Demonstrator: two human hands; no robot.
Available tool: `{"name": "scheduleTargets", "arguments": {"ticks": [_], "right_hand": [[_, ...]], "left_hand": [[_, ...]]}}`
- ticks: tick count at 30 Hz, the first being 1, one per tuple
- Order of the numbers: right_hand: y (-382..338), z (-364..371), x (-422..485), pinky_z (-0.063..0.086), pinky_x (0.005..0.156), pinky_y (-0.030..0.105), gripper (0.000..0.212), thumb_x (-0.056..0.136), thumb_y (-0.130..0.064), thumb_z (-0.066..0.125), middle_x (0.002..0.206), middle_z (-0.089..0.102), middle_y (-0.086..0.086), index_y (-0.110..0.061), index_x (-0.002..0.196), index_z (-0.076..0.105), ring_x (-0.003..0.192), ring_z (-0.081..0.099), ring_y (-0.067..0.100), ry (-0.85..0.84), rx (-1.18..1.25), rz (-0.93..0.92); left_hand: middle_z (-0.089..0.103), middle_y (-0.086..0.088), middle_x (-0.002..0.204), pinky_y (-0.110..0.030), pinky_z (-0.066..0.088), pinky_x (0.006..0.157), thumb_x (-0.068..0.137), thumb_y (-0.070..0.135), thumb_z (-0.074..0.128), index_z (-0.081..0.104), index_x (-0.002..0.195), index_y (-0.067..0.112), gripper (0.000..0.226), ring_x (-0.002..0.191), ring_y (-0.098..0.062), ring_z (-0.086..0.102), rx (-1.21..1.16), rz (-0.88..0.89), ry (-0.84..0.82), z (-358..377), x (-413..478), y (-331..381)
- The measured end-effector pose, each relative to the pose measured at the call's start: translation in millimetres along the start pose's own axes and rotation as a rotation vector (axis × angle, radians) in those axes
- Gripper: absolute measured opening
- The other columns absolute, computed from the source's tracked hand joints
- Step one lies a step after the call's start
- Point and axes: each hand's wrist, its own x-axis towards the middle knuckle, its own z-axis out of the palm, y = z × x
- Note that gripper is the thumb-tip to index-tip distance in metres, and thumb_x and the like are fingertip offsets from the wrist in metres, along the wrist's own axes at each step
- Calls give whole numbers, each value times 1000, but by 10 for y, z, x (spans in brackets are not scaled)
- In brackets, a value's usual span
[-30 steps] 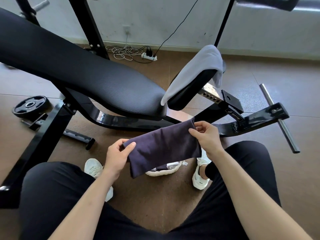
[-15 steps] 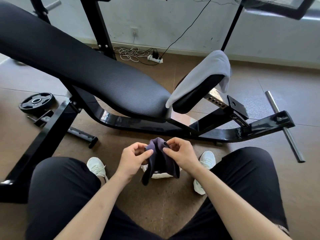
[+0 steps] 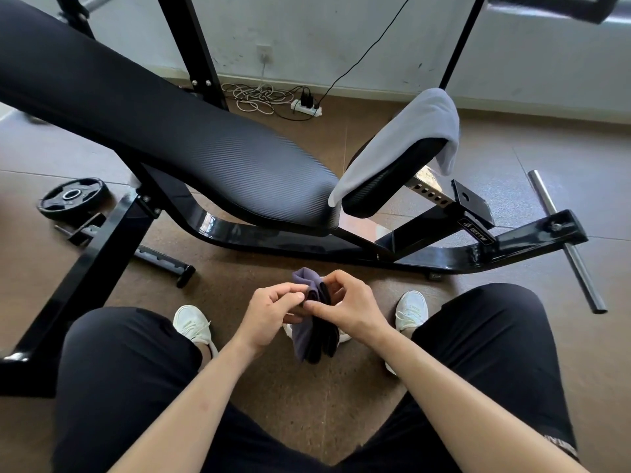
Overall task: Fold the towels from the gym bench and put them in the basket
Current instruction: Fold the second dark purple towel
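Head view: a seated person's knees in black trousers (image 3: 126,377) fill the bottom edge, on the near side of the bench (image 3: 191,141).
Left hand (image 3: 269,314): raised in front of the bench's base rail, with thumb and fingertips pinching the upper part of the dark purple towel (image 3: 312,339).
Right hand (image 3: 353,307): just beside the left hand, fingers curled, gripping the same upper part of the towel from the other side.
Dark purple towel: folded into a narrow bundle and held in the air by both hands. Its layers hang down between the knees, in front of the bench and clear of it.
White shoes (image 3: 193,327): on the brown floor (image 3: 239,387), one on each side of the hanging towel, short of the bench's base rail.
Bench: a black padded backrest slants down from the upper left to a raised seat pad at the right, all on a glossy black frame.
Grey towel (image 3: 403,138): unfolded, draped over the bench's seat pad, with one end hanging off the far right side.
Steel bar (image 3: 566,240): crosses the bench's right foot end.
Weight plate (image 3: 71,198): flat on the floor, beyond the bench's left frame leg.
Power strip (image 3: 306,107) and coiled cables (image 3: 254,95): on the floor behind the bench, at the foot of the wall (image 3: 324,35).
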Motion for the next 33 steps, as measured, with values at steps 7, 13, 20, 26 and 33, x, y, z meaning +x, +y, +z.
{"name": "scheduleTargets", "arguments": {"ticks": [7,13,20,26,33], "right_hand": [[54,-64,55,59,79,40,19,76,-40,75,85,72,-10,-32,92,68,81,68,5,31,28,-10],[-32,-302,74,60,84,30,15,90,-17,73,94,72,-7,-28,98,70,94,70,8,-166,124,-55],[-47,-487,74,59,88,40,14,95,-6,68,98,74,8,-17,103,71,96,71,23,-158,514,-5],[11,-484,104,56,91,45,20,94,3,65,100,74,13,-12,108,66,92,70,20,-37,507,105],[-143,-401,-13,55,84,30,49,88,14,60,107,69,7,-21,121,61,97,68,15,-209,409,-33]], "left_hand": [[78,-2,105,-28,59,75,99,2,57,73,118,15,28,97,-20,75,36,63,-77,-18,-5,28],[70,10,112,-25,58,90,88,14,76,67,124,26,38,107,-2,65,392,255,142,-207,41,-24],[64,18,121,-32,55,96,73,34,88,59,130,40,64,115,0,59,481,126,-91,-266,54,-90],[75,2,96,-28,57,80,88,17,78,72,105,21,19,93,-10,70,186,101,110,-253,64,-31],[69,4,95,-18,49,76,101,25,61,64,103,20,6,86,3,64,145,109,316,-194,59,19]]}}
